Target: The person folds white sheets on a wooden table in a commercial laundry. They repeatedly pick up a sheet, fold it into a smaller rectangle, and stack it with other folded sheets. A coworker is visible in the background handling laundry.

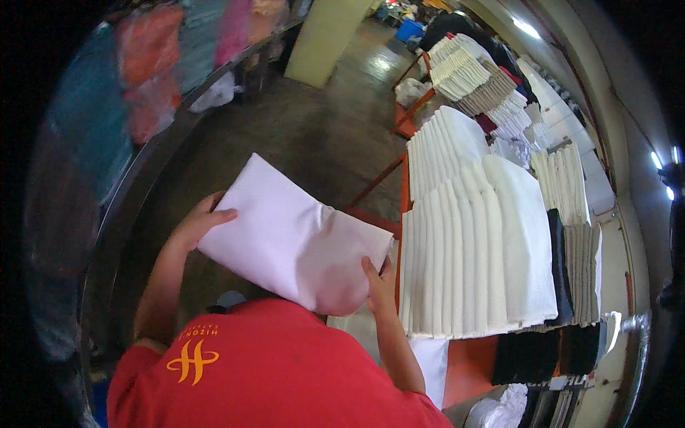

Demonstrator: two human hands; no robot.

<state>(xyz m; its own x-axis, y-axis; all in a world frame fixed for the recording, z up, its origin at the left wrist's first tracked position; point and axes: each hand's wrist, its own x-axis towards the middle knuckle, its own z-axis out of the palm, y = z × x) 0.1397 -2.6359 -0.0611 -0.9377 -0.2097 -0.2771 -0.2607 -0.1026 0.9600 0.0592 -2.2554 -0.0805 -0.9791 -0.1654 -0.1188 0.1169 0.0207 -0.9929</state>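
A folded white cloth [273, 224] is held up in front of my red shirt, slightly tilted, with a shadow across its right half. My left hand [206, 222] grips its left edge, thumb on top and the fingers hidden beneath. At the lower right corner, my right hand [380, 283] pinches the cloth, thumb on the upper face. Just right of that hand stands a row of folded white cloths [455, 257], packed side by side on an orange metal shelf [471, 369].
More folded linens [465, 75] are stacked farther along the shelving. Left, a long table [144, 155] carries plastic-wrapped coloured fabrics [150, 48]. A pale yellow pillar [324, 45] rises from the dark floor [267, 123]. White plastic bundles [500, 409] lie low at the right.
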